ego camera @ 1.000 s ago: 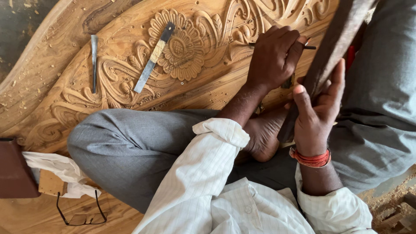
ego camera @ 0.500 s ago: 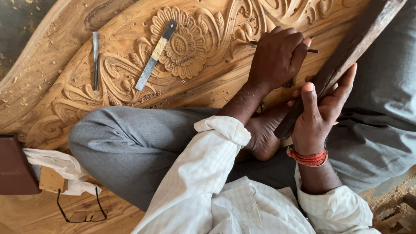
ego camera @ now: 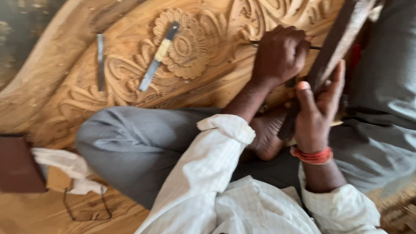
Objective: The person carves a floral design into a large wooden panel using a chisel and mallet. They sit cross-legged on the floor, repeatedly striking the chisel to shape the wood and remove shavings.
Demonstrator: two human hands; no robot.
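Head view only (single camera): steep downward look, close over lap.

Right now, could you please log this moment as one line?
left hand: grips thin metal chisel | right hand: holds dark wooden mallet | carved wooden panel

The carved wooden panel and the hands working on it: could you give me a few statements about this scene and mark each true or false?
1. The left hand grips a thin chisel against the carved panel. True.
2. The right hand is empty. False: it holds a dark wooden mallet.
3. Two spare tools lie on the panel. True: a pale-handled chisel and a slim metal one.
4. The right wrist is bare. False: it wears a red band.
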